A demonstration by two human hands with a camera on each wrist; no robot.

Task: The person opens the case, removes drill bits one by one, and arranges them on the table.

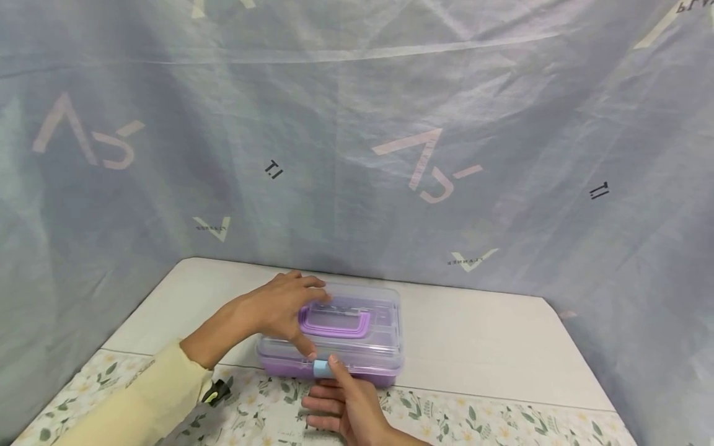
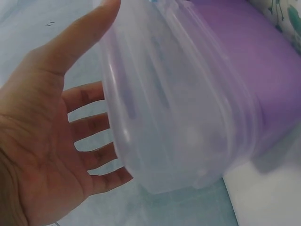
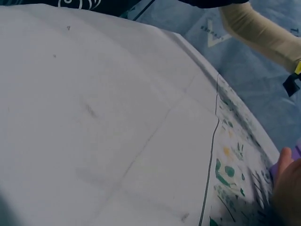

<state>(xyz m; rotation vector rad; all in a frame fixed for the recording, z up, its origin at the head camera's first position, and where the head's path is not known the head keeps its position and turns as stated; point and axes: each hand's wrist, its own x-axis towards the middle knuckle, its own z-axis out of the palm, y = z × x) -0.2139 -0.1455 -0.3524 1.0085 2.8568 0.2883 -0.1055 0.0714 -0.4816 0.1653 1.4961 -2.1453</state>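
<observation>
A purple plastic storage box (image 1: 290, 368) with a clear lid (image 1: 385, 347) sits on the table, its purple carry handle (image 1: 334, 332) lying flat on top. At the front is a light-blue latch (image 1: 321, 369). My left hand (image 1: 279, 306) spreads over the lid's left part, thumb near the front edge by the latch, fingers reaching across the top. In the left wrist view, its fairly straight fingers (image 2: 89, 127) meet the clear lid's edge. From the front, my right hand (image 1: 357, 402) rests its thumb on the latch, with the other fingers loosely extended below it.
The table has a white surface (image 1: 474, 347) behind and a floral cloth (image 1: 268, 409) along the front. Grey-blue printed fabric (image 1: 334, 155) hangs behind the table and at both sides. A dark band with yellow (image 1: 216, 392) is at the left wrist.
</observation>
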